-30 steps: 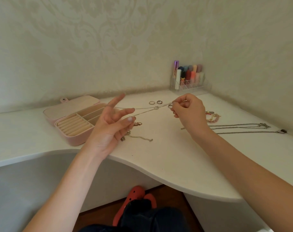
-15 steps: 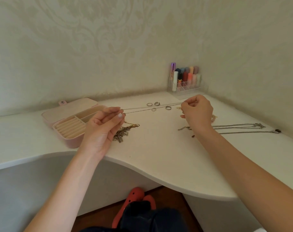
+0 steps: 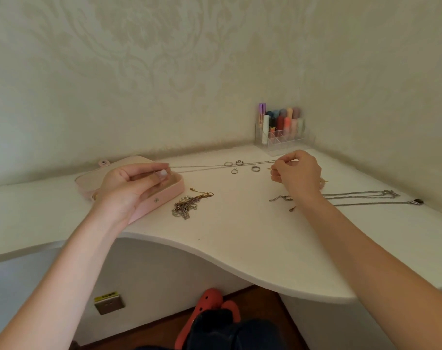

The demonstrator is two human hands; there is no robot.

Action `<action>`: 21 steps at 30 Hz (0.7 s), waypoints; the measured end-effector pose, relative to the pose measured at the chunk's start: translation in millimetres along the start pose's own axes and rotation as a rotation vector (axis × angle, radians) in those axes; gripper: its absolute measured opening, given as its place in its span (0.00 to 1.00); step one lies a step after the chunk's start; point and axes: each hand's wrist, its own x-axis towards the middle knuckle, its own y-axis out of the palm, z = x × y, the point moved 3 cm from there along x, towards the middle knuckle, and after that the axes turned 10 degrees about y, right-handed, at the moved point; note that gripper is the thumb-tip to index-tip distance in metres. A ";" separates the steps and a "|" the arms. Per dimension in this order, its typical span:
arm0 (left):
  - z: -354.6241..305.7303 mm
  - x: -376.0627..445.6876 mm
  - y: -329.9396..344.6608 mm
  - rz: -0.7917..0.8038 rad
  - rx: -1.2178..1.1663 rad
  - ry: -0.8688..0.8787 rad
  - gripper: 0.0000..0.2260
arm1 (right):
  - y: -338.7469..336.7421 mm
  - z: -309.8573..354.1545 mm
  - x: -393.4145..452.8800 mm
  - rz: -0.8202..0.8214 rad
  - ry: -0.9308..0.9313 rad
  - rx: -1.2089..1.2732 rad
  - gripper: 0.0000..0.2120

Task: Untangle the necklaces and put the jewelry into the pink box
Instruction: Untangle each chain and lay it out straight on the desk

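Note:
A thin silver necklace is stretched taut just above the white table between my two hands. My left hand pinches one end over the open pink box, and my right hand pinches the other end near the back right. A tangled heap of chains lies to the right of the box. Several rings lie under the stretched necklace. Two long necklaces lie straight on the table beyond my right wrist.
A clear organiser with coloured tubes stands in the back corner against the wall. The white table's curved front edge bows inward toward me. A red shoe shows on the floor below.
My hands have moved apart, pulling the necklace straight. My left hand shifted left over the pink box and closed its fingers. The tangled heap now lies free on the table.

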 end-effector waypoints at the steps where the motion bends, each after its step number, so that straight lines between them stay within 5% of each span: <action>1: -0.3 -2.3 1.2 0.016 0.031 -0.005 0.10 | -1.2 1.1 -0.7 0.011 0.053 0.092 0.02; 6: 5.3 -12.5 14.7 0.052 0.148 -0.044 0.11 | -15.2 9.5 -3.1 0.004 0.134 0.495 0.04; 12: 6.8 -26.8 70.8 0.213 0.323 -0.001 0.07 | -69.9 2.0 6.3 -0.218 0.119 0.681 0.03; 21: 30.2 -74.2 181.5 0.637 0.536 0.181 0.09 | -209.2 -46.9 5.1 -0.599 -0.120 -0.181 0.12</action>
